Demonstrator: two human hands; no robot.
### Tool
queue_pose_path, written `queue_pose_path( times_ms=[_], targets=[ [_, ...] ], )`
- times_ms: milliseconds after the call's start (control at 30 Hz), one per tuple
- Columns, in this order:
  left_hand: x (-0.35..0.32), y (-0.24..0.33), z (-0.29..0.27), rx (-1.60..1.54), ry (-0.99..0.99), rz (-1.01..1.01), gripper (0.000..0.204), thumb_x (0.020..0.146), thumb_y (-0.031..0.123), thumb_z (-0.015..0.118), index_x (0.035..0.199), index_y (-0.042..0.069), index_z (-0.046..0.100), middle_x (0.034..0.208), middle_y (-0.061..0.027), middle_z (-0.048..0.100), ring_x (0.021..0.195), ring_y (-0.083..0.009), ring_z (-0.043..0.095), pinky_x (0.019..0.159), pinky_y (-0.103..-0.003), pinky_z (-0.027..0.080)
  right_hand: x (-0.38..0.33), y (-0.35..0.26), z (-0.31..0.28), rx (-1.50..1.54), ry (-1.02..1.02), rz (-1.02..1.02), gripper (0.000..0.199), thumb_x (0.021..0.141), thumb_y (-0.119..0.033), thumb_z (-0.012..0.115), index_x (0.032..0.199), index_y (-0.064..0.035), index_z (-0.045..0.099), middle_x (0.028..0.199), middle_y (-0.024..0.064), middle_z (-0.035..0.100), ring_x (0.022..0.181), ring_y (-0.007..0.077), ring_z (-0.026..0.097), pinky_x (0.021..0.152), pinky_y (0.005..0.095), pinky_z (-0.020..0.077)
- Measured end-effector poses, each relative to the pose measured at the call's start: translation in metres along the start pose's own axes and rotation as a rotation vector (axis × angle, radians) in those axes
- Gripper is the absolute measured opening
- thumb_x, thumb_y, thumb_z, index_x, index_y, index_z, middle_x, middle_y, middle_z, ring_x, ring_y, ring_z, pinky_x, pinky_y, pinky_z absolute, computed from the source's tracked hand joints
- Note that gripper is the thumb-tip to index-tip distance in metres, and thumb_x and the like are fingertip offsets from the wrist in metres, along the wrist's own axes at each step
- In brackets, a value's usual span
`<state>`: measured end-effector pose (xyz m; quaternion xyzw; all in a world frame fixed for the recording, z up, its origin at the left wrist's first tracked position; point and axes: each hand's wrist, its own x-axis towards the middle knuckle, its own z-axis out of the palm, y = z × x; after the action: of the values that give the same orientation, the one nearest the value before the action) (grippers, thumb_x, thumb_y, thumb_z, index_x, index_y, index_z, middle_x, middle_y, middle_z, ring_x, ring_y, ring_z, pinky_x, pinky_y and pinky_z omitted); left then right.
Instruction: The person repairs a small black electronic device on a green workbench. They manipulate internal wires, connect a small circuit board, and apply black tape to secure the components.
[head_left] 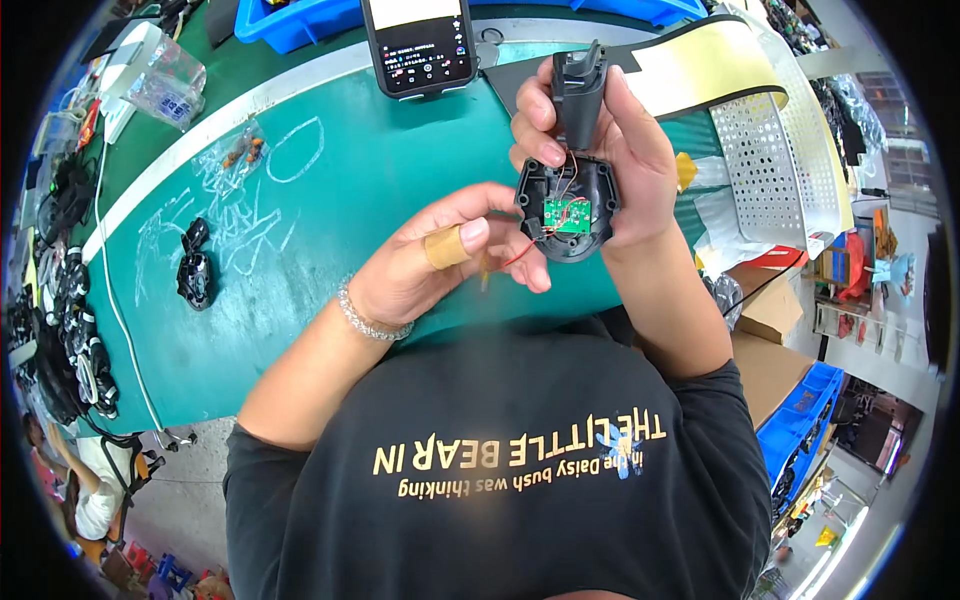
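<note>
Right hand [645, 180]: its fingers are grasping a dark handle piece [580, 108], the thumb lying along the right side, the others curling round the left.
Left hand [405, 265]: its fingers are half-curling at the left edge of the black housing [601, 185]; whether they are pinching the red wire [522, 252] I cannot tell. A tan bandage [443, 247] is wrapping the thumb.
Handle piece: sitting right of centre in the upper frame, its long axis running nearly upright, its notched end pointing to the upper edge and leaning slightly right.
Housing: sitting just below it, its open side facing the camera, its rounded end pointing to the lower edge.
Circuit board [567, 215]: lying green inside the housing; thin wires are running up toward the handle piece.
Green desk [390, 150]: spreading beneath the hands, carrying a black part [195, 275] at the left, its long axis running roughly top to bottom.
Phone [420, 50]: standing at top centre.
Perforated metal sheet [765, 155]: curving at upper right.
</note>
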<state>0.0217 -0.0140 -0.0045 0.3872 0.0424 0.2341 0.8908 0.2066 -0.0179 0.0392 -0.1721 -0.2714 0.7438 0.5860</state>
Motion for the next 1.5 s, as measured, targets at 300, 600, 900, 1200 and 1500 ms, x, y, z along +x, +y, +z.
queue_pose_path(
  times_ms=[300, 600, 900, 1200, 1500],
  targets=[
    [0.0, 0.003, 0.004, 0.06, 0.079, -0.088, 0.053, 0.088, 0.041, 0.054, 0.121, 0.002, 0.044, 0.094, -0.007, 0.057, 0.085, -0.0229, 0.061, 0.078, -0.033, 0.044, 0.003, 0.002, -0.013, 0.012, -0.188, 0.068, 0.045, 0.099, -0.039, 0.03, 0.118, -0.0008, 0.047, 0.098, 0.0077, 0.047, 0.079, 0.0139, 0.044, 0.07, 0.0261, 0.0398],
    [0.002, 0.003, 0.008, 0.031, 0.111, -0.045, 0.029, 0.094, 0.024, 0.049, 0.113, 0.002, 0.048, 0.077, -0.0026, 0.052, 0.079, -0.0172, 0.062, 0.071, -0.027, 0.046, 0.005, 0.012, -0.015, 0.047, -0.164, 0.09, 0.044, 0.099, -0.038, 0.029, 0.119, -0.0014, 0.045, 0.099, 0.0089, 0.046, 0.081, 0.015, 0.045, 0.072, 0.028, 0.0447],
    [0.002, 0.004, 0.011, 0.194, 0.251, -0.092, 0.027, 0.089, 0.02, 0.059, 0.109, 0.004, 0.051, 0.078, -0.001, 0.059, 0.068, -0.0076, 0.056, 0.063, -0.021, 0.043, 0.008, 0.015, -0.02, -0.218, -0.109, 0.056, 0.042, 0.099, -0.038, 0.032, 0.116, -0.002, 0.045, 0.101, 0.0102, 0.05, 0.088, 0.0173, 0.048, 0.08, 0.03, 0.0433],
    [0.0, 0.0, 0.003, 0.404, 0.549, 0.113, 0.014, 0.089, 0.009, 0.057, 0.099, 0.0, 0.053, 0.078, 0.0019, 0.058, 0.065, 0.0014, 0.046, 0.054, -0.016, 0.037, 0.005, -0.001, -0.001, -1.052, -0.369, -0.329, 0.043, 0.085, -0.033, 0.062, 0.111, 0.0006, 0.052, 0.105, 0.0154, 0.058, 0.096, 0.027, 0.056, 0.086, 0.0379, 0.0431],
    [0.002, 0.002, 0.001, 0.574, 0.725, 0.31, 0.012, 0.086, 0.007, 0.058, 0.092, -0.001, 0.051, 0.071, 0.0027, 0.052, 0.062, -0.001, 0.044, 0.052, -0.019, 0.037, -0.03, -0.034, 0.025, -1.678, -0.394, -0.199, 0.027, 0.075, -0.025, 0.067, 0.09, -0.0026, 0.064, 0.113, 0.0177, 0.053, 0.104, 0.0267, 0.05, 0.09, 0.0369, 0.0362]
  ],
)
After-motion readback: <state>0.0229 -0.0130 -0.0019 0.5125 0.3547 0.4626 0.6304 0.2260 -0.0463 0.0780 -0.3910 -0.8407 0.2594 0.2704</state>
